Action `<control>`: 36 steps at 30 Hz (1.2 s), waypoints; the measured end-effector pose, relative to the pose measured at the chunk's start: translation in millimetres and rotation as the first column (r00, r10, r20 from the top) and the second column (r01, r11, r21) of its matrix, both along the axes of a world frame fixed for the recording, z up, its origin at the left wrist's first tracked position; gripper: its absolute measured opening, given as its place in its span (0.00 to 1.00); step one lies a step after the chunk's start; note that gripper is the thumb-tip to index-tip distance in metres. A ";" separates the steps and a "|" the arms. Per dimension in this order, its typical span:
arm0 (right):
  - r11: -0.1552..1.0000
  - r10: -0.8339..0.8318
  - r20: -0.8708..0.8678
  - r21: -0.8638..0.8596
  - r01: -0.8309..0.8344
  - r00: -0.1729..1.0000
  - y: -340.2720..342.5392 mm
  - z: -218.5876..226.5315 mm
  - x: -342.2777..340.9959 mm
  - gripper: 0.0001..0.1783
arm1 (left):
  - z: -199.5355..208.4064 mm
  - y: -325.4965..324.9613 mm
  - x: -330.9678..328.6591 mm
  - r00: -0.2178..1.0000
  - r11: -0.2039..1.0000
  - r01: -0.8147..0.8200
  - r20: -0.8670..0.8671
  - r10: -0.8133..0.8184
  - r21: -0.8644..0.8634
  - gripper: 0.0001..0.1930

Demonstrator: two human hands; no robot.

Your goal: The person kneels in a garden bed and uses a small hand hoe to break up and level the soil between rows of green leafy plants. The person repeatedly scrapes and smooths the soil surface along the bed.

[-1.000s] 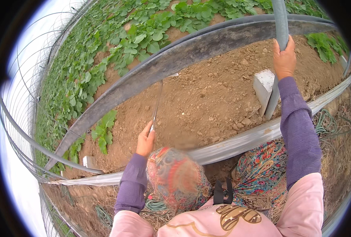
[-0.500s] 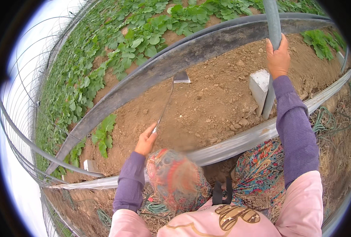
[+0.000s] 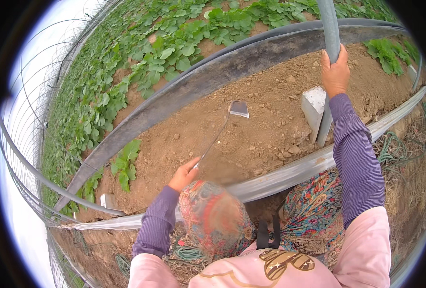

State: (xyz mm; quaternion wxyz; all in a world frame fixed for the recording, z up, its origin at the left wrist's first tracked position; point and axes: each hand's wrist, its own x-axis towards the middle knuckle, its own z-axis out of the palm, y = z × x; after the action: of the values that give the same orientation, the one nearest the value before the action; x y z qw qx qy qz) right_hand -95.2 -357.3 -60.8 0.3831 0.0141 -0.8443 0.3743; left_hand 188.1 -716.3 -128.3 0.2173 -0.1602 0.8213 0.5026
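My left hand [image 3: 183, 176] is closed around the handle of a small hoe [image 3: 217, 136]. Its flat metal blade [image 3: 239, 108] is at the bare brown soil [image 3: 184, 126], beyond the hand; whether it touches the ground I cannot tell. My right hand [image 3: 335, 72] grips a grey metal pipe [image 3: 329, 21] that rises from the soil. At the foot of this pipe stands a pale concrete block [image 3: 313, 111].
A dark plastic sheet [image 3: 251, 60] curves across the bed, with leafy green plants [image 3: 184, 36] behind it. A pale film strip [image 3: 289, 174] edges the soil before my knees. Green cord [image 3: 392, 146] lies right on dry straw. Thin hoops [image 3: 28, 60] arch at left.
The hoe's blade has moved right and toward me, away from the plastic sheet. My left hand has shifted slightly right with it; my right hand keeps its hold on the pipe.
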 end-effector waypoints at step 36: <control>0.998 -0.041 0.031 0.044 0.039 0.999 -0.1 1.4 -0.8 0.30 | 15.6 -92.2 38.5 0.782 0.774 -0.622 -0.147 0.606 -0.119 0.19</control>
State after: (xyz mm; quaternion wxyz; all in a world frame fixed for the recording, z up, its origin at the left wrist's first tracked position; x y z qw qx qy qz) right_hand -96.0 -357.4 -59.4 0.3768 -0.0005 -0.8582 0.3485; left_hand 226.6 -808.4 -112.7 -0.0141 -0.4111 0.7715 0.4853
